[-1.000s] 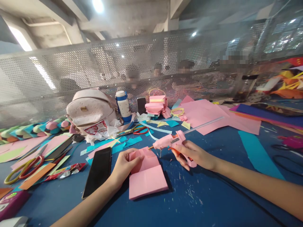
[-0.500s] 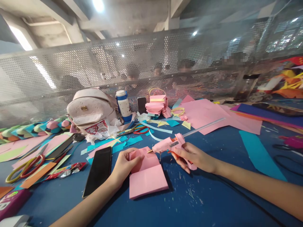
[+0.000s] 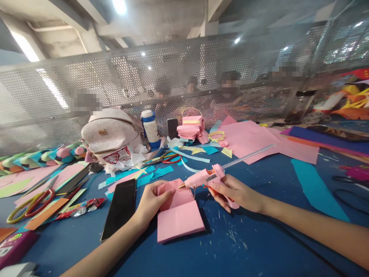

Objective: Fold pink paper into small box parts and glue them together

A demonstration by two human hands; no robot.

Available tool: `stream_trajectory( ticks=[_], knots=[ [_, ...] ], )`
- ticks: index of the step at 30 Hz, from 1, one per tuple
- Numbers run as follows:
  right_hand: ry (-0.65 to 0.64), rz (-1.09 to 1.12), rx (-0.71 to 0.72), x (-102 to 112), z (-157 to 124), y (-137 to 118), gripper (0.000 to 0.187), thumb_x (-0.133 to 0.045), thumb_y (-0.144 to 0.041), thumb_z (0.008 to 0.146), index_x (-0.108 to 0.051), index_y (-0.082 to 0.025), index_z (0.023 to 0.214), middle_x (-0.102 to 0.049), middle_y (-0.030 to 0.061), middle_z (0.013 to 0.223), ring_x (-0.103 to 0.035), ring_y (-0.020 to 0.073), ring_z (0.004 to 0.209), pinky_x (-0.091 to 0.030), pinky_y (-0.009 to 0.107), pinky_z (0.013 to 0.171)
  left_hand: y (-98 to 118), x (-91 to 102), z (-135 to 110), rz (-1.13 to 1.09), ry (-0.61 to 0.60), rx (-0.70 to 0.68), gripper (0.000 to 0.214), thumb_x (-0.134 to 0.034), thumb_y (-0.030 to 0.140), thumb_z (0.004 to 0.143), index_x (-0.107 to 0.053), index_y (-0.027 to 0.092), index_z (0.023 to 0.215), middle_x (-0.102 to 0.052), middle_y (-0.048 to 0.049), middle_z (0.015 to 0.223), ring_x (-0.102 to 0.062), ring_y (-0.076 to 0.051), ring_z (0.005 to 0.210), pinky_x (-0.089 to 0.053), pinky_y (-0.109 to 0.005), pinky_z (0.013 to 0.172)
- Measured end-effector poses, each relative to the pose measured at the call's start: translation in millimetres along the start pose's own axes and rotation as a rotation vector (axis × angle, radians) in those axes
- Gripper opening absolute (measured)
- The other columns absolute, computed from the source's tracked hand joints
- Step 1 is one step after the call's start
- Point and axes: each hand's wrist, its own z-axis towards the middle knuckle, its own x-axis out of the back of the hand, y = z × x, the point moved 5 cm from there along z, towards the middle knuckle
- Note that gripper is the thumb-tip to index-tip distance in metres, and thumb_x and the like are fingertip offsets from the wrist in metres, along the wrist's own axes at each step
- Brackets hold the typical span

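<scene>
My right hand (image 3: 230, 191) is wrapped round the handle of a pink hot glue gun (image 3: 206, 177). A long clear glue stick (image 3: 248, 157) sticks out of its back end. The metal nozzle points left, over the far part of a folded pink paper piece (image 3: 181, 223); whether it touches the paper I cannot tell. My left hand (image 3: 154, 200) pinches the left edge of that paper, its thumb lying on top. Just left of this hand lies a black smartphone (image 3: 119, 209).
Scissors (image 3: 40, 202), a red wrapper (image 3: 82, 207) and paper strips lie at left. Behind stand a pale backpack (image 3: 112, 130), a white-blue bottle (image 3: 150, 129) and a pink paper basket (image 3: 191, 129). Pink sheets (image 3: 250, 138) and a blue strip (image 3: 314, 188) lie right. A dark cord (image 3: 305, 238) trails at front right.
The glue gun has shifted very slightly to the left over the pink paper. My left hand and the paper stay in place.
</scene>
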Motion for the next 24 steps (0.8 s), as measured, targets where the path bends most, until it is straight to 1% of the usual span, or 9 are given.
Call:
stream_trajectory(
  ticks=[5, 12, 14, 16, 18, 20, 24],
  knots=[
    [0.044, 0.006, 0.027, 4.8, 0.8, -3.2, 0.047, -0.044, -0.057, 0.096, -0.052, -0.016, 0.075, -0.052, -0.0039, 0.050, -0.048, 0.0069, 0.038, -0.039, 0.018, 0.042, -1.0, -1.2, 1.8, -0.037, -0.010, 0.015, 0.038, -0.078, 0.047, 0.070, -0.071, 0.012, 0.083, -0.069, -0.0045, 0.075, -0.059, -0.013, 0.065, -0.044, -0.020, 0.058],
    [0.011, -0.003, -0.001, -5.5, -1.0, -2.4, 0.045, -0.047, -0.057, 0.094, -0.051, -0.016, 0.076, -0.052, -0.0041, 0.052, -0.048, 0.0071, 0.039, -0.037, 0.018, 0.039, 5.8, -3.0, 0.2, -0.043, 0.003, 0.007, 0.037, -0.080, 0.046, 0.066, -0.071, 0.012, 0.076, -0.062, -0.0001, 0.064, -0.051, -0.008, 0.056, -0.036, -0.016, 0.050],
    [0.013, -0.019, -0.002, -4.1, -1.0, -2.1, 0.045, -0.046, -0.057, 0.094, -0.052, -0.016, 0.076, -0.052, -0.0038, 0.052, -0.049, 0.0071, 0.039, -0.035, 0.017, 0.039, 6.9, -3.3, -0.7, -0.055, 0.000, 0.003, 0.036, -0.080, 0.045, 0.066, -0.071, 0.012, 0.075, -0.062, -0.0002, 0.064, -0.051, -0.009, 0.057, -0.037, -0.016, 0.051],
    [0.018, -0.030, 0.007, -0.8, -0.4, -2.5, 0.046, -0.045, -0.057, 0.095, -0.052, -0.015, 0.076, -0.052, -0.0033, 0.052, -0.049, 0.0069, 0.039, -0.034, 0.017, 0.039, 5.8, -3.5, -1.1, -0.064, -0.010, 0.010, 0.036, -0.080, 0.046, 0.067, -0.071, 0.012, 0.078, -0.065, -0.0013, 0.067, -0.054, -0.010, 0.058, -0.039, -0.017, 0.052],
    [0.036, -0.033, 0.018, 3.0, 0.3, -3.1, 0.046, -0.045, -0.057, 0.096, -0.052, -0.015, 0.076, -0.052, -0.0033, 0.051, -0.049, 0.0066, 0.039, -0.035, 0.017, 0.040, 3.7, -3.3, -0.9, -0.056, -0.017, 0.016, 0.037, -0.079, 0.046, 0.068, -0.071, 0.012, 0.080, -0.066, -0.0025, 0.069, -0.055, -0.011, 0.059, -0.041, -0.018, 0.054],
    [0.052, -0.031, 0.025, 5.2, 0.8, -3.6, 0.047, -0.045, -0.056, 0.096, -0.052, -0.015, 0.074, -0.052, -0.0035, 0.050, -0.049, 0.0065, 0.038, -0.036, 0.017, 0.041, 2.1, -2.7, -0.5, -0.040, -0.014, 0.014, 0.037, -0.078, 0.047, 0.069, -0.070, 0.011, 0.078, -0.066, -0.0029, 0.068, -0.056, -0.011, 0.059, -0.042, -0.019, 0.054],
    [0.036, -0.024, 0.015, 2.0, 0.0, -3.6, 0.046, -0.044, -0.056, 0.096, -0.052, -0.015, 0.076, -0.052, -0.0035, 0.051, -0.049, 0.0067, 0.039, -0.036, 0.017, 0.041, 2.6, -2.2, -0.5, -0.045, -0.001, 0.011, 0.036, -0.079, 0.045, 0.068, -0.070, 0.011, 0.078, -0.065, -0.0028, 0.068, -0.055, -0.011, 0.059, -0.041, -0.018, 0.053]
  ],
)
